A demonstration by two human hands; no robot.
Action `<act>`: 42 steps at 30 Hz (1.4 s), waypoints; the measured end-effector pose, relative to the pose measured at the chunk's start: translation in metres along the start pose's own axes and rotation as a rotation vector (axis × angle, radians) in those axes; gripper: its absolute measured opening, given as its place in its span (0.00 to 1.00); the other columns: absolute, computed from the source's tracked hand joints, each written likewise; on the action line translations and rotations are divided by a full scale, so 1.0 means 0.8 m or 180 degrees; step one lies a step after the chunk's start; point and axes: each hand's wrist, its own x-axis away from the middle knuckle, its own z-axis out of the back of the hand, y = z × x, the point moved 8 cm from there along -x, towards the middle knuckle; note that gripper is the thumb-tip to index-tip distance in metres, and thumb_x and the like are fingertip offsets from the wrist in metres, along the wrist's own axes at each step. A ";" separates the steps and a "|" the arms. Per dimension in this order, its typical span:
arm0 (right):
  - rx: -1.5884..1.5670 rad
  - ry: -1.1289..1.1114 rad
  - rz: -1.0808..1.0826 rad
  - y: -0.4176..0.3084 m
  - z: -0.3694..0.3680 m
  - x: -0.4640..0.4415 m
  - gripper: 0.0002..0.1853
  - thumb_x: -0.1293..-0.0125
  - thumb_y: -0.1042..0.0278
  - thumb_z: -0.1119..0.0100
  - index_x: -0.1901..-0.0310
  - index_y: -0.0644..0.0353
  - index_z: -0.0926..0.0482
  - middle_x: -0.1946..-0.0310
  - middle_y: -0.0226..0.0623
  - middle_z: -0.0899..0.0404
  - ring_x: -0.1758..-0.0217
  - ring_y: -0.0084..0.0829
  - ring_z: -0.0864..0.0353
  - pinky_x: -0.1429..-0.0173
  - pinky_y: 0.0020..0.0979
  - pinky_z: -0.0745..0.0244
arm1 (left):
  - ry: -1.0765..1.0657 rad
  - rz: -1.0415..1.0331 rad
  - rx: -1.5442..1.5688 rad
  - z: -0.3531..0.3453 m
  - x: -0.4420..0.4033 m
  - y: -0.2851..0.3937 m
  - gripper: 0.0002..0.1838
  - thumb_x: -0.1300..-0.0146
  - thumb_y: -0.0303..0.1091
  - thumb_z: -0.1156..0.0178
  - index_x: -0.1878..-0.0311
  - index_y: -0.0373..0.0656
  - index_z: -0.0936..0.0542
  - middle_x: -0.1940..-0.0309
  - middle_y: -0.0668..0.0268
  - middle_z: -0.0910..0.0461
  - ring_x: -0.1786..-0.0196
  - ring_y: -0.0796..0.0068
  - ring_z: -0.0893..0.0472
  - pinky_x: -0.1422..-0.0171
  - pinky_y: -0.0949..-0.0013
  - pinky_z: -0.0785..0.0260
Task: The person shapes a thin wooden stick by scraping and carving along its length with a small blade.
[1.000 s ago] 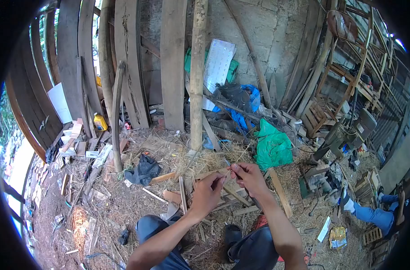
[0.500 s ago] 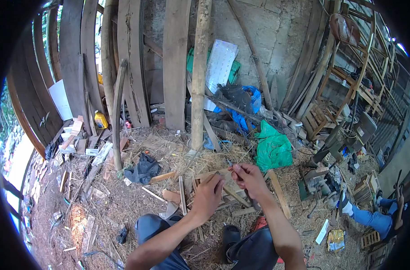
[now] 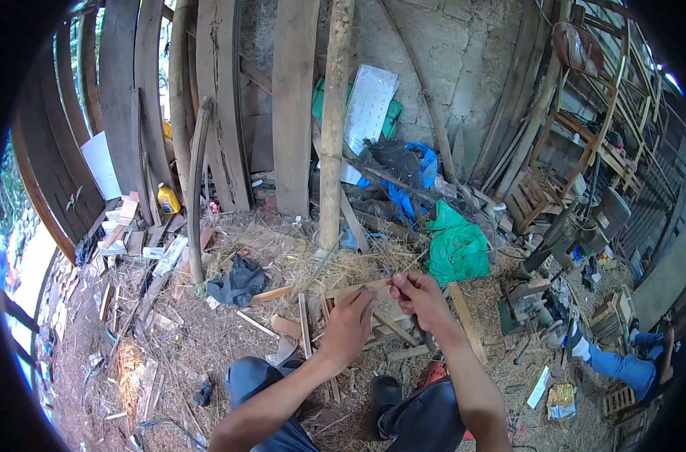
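1. Brown, looks like a slim piece (image 3: 381, 285), clamped in fingertips of left hand (image 3: 347, 322) and right hand (image 3: 423, 303); too blurred to identify.
2. Could slip with a looser pinch or uneven pull.
3. Easily lost in straw (image 3: 362, 265) short of green bag (image 3: 459, 245).

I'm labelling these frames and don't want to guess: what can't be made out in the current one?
All in the head view:
- What the left hand and right hand pinch: too small, partly covered by fingers.
- Inside of the green plastic bag: hidden by the plastic.
- Label on the yellow jug: too small.
- Co-worker's upper body: lost in the dark lens edge.
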 end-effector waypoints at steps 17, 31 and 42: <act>-0.0044 0.0917 0.0818 -0.041 0.079 0.002 0.13 0.29 0.58 0.48 0.58 0.60 0.23 0.76 0.22 0.28 0.82 0.10 0.44 0.79 0.16 0.50 | -0.0265 0.0990 0.1077 0.001 0.001 -0.041 0.07 0.33 0.28 0.45 0.59 0.32 0.22 0.77 0.66 0.21 0.73 0.84 0.25 0.68 0.76 0.34; -0.0086 -0.0406 0.0242 -0.014 -0.026 0.003 0.12 0.30 0.64 0.47 0.53 0.64 0.25 0.74 0.27 0.26 0.82 0.12 0.42 0.78 0.17 0.48 | -0.0217 0.0981 0.1218 -0.006 0.000 -0.037 0.07 0.34 0.29 0.43 0.62 0.34 0.22 0.81 0.67 0.25 0.77 0.84 0.29 0.71 0.74 0.37; -0.0643 0.0517 0.0484 -0.026 0.063 -0.008 0.11 0.32 0.64 0.43 0.59 0.64 0.23 0.75 0.25 0.26 0.82 0.12 0.41 0.79 0.17 0.48 | -0.0239 0.0677 0.0554 0.000 0.007 -0.020 0.07 0.36 0.30 0.41 0.60 0.35 0.21 0.82 0.67 0.27 0.77 0.83 0.32 0.72 0.73 0.39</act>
